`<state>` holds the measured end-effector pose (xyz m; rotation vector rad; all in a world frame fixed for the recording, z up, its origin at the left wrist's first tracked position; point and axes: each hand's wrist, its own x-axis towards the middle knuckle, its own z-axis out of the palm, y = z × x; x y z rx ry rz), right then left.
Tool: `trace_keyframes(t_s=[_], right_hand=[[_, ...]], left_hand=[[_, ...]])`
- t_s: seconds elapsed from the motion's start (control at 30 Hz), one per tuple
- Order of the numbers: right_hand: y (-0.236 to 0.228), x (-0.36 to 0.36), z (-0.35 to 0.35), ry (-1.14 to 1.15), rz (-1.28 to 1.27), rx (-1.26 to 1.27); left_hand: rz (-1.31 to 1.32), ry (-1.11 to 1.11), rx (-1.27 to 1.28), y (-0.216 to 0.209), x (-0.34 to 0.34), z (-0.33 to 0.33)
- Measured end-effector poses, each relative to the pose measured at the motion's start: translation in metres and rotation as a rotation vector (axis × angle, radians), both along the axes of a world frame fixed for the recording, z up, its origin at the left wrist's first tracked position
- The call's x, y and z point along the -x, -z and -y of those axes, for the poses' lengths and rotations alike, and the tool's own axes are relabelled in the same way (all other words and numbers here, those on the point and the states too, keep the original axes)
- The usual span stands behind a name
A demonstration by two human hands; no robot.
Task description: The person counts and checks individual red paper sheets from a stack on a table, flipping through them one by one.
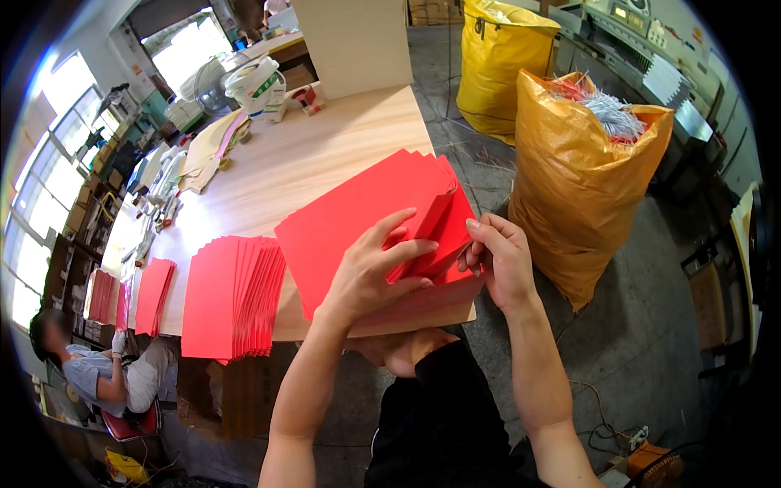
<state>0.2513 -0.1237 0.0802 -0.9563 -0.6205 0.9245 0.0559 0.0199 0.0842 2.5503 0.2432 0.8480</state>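
Observation:
A thick stack of red paper sheets (346, 220) lies at the table's near right corner, its sheets slightly out of line. Several upper sheets curl up along the right side, baring a red layer beneath. My left hand (378, 264) rests against this curled part, fingers spread apart. At the stack's right edge, my right hand (500, 252) pinches the edge of a red sheet between thumb and fingertips; the other fingers are curled under. To the left, a fanned pile of red sheets (224, 293) overhangs the table's front edge. Beyond it sits a smaller red pile (154, 294).
The wooden table (358, 122) holds a white bucket (256, 88), a tape roll (305, 98) and brown paper (210, 150). An orange sack (569, 179) of shredded paper and a yellow sack (500, 73) stand right. A seated person (102, 366) is at far left.

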Motion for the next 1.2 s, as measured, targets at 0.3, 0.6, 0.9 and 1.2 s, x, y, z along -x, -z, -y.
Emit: trace_keyframes(t_s=[0.3,0.6,0.9,1.2], right_hand=[[0.014,0.015,0.008,0.723,0.833,-0.008],[0.032,0.016,0.025,0.100,1.330,-0.003],[0.030,0.023,0.025,0.111,1.239,0.025],[0.038,0.003,0.044,0.579,1.064,0.181]], left_hand=[[-0.003,-0.004,0.065,0.002,0.000,0.001],[-0.087,0.019,-0.273,0.004,-0.004,0.002],[-0.172,-0.082,-0.234,0.006,-0.005,0.005],[-0.142,-0.092,-0.215,0.009,-0.007,0.002]])
